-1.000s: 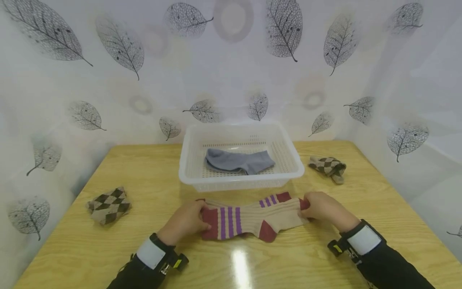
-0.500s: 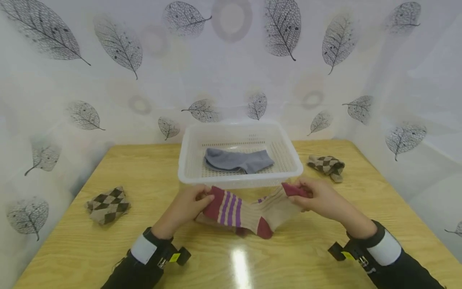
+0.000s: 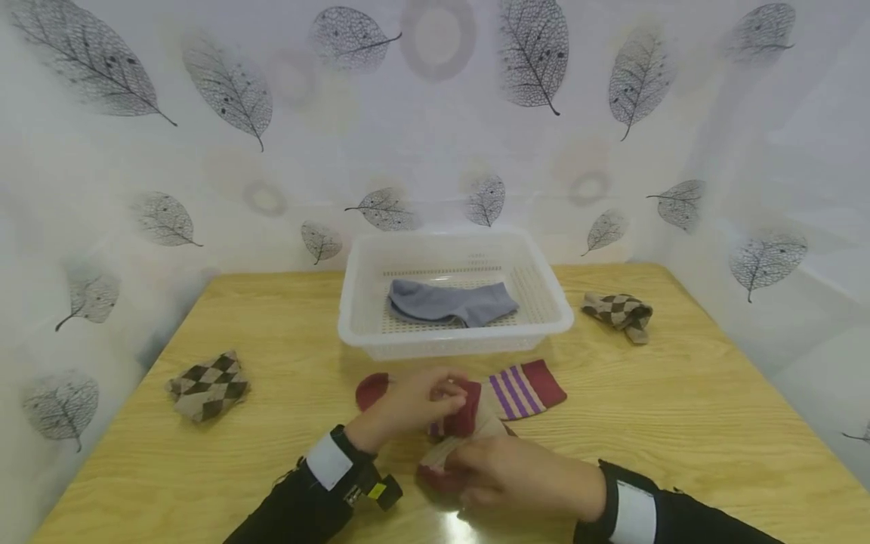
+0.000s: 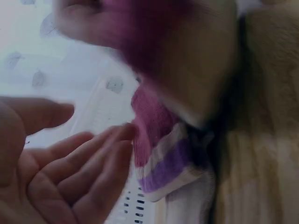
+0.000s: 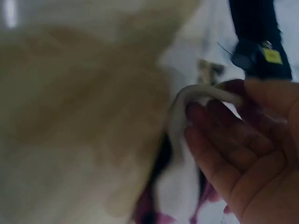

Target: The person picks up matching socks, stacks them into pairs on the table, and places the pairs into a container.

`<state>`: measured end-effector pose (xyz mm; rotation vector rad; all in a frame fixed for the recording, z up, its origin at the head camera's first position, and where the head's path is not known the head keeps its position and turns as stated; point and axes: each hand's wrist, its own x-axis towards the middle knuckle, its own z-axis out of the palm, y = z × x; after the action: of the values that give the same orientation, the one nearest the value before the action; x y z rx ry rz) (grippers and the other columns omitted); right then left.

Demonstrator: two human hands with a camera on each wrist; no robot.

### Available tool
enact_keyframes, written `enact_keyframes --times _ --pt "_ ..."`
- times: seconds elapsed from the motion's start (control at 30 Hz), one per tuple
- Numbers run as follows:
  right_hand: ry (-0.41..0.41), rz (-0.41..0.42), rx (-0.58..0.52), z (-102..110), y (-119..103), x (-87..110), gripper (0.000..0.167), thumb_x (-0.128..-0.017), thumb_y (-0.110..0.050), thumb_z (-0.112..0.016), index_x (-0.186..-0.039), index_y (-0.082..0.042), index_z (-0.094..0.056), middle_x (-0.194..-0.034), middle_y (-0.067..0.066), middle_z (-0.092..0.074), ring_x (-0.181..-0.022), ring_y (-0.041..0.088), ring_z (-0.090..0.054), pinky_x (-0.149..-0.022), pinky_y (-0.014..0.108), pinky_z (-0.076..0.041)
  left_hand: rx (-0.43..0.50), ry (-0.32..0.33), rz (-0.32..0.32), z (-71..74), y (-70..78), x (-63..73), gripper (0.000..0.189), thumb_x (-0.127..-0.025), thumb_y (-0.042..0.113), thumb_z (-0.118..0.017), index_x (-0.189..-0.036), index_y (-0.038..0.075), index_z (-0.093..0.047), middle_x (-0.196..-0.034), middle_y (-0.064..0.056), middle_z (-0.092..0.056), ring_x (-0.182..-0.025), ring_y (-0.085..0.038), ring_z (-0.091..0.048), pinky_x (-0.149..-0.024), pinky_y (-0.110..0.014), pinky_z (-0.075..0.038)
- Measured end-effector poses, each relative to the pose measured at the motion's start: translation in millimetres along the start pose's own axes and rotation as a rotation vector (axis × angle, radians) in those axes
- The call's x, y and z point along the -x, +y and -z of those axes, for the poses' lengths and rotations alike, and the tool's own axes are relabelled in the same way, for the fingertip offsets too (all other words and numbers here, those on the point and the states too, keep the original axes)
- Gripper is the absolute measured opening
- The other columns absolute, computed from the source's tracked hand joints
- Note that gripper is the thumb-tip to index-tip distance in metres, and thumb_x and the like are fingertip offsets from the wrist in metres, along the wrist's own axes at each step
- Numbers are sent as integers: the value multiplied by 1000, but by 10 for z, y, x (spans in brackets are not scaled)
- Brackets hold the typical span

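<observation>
A beige sock with maroon cuff and toe is folded over between my hands in the head view. My right hand pinches its maroon toe end between thumb and fingers, at the near side. At the maroon cuff, the fingertips of my left hand touch the knit with fingers extended and thumb apart. Under them on the table lies a matching sock, its purple-striped leg to the right and its maroon toe to the left; its middle is hidden by the left hand and the folded sock.
Behind the hands stands a white plastic basket with grey socks inside. A bundled checkered sock lies at the left of the wooden table, another checkered sock at the right. A leaf-patterned curtain hangs behind.
The upper sock was lifted off the pair by both ends and folded over. The right hand has swung left and nearer with the toe; the left hand has moved right and loosened from the cuff.
</observation>
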<state>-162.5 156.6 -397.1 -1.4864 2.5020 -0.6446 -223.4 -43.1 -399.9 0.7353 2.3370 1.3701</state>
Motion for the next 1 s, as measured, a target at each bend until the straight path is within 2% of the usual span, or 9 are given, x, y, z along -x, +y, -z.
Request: enact_keyframes --times 0.1,0.2,0.27,0.33,0.4,0.5,0.63,0.8,1.0 --pt "-34 63 71 -14 8 26 27 -88 -22 -68 -113 -14 -64 -104 -10 -65 -96 -1 -58 -85 16 -46 -45 -70 -16 -44 -4 27 33 -95 15 -61 -125 0 -58 -118 -19 -66 -103 -29 -65 -68 -27 -55" --pt "48 39 75 87 67 24 20 -87 -16 -67 -107 -12 -67 -100 -8 -67 -93 2 -61 -81 17 -49 -91 -57 -1 -13 -5 87 29 -95 16 -61 -121 2 -60 -114 -16 -66 -101 -27 -65 -73 -31 -55" --pt "140 -16 94 183 145 5 16 -86 -11 -68 -102 -11 -68 -96 -5 -68 -86 5 -63 -76 18 -50 -176 -18 12 17 -6 149 19 -94 18 -63 -108 6 -64 -101 -8 -68 -90 -20 -65 -71 -29 -53" --pt "229 -76 140 269 235 -20 13 -84 -7 -69 -97 -10 -68 -91 -3 -68 -80 8 -63 -70 20 -51 -282 14 49 29 0 240 14 -92 23 -66 -88 11 -65 -81 2 -66 -71 -12 -61 -60 -26 -50" --pt "267 -113 204 329 324 -47 15 -82 -5 -71 -96 -9 -68 -90 -1 -67 -78 10 -63 -68 22 -52 -398 28 93 13 7 340 28 -88 29 -69 -67 15 -58 -62 9 -55 -55 -7 -50 -49 -24 -42" --pt "253 -98 317 345 429 -86 20 -80 -4 -72 -100 -9 -68 -87 -1 -60 -75 11 -60 -65 23 -51 -523 0 139 -55 19 471 45 -83 37 -73 -53 17 -47 -49 12 -40 -44 -5 -37 -41 -24 -32" --pt "230 -14 392 270 515 -163 23 -80 -3 -70 -101 -12 -69 -79 -3 -50 -66 8 -49 -58 18 -44 -619 -16 121 -148 24 539 46 -77 41 -76 -52 18 -44 -49 12 -36 -43 -5 -34 -41 -25 -29" --pt "230 80 474 173 576 -245 18 -81 -6 -71 -95 -16 -73 -76 -4 -50 -67 7 -46 -60 17 -42 -669 -30 103 -208 23 517 42 -67 39 -83 -54 19 -49 -52 11 -42 -47 -7 -37 -43 -26 -31" --pt "246 50 437 224 569 -243 12 -83 -7 -70 -92 -15 -72 -78 -4 -53 -68 6 -51 -59 18 -45 -646 -48 79 -193 26 499 34 -67 29 -84 -61 19 -53 -57 11 -45 -50 -5 -40 -45 -24 -34"
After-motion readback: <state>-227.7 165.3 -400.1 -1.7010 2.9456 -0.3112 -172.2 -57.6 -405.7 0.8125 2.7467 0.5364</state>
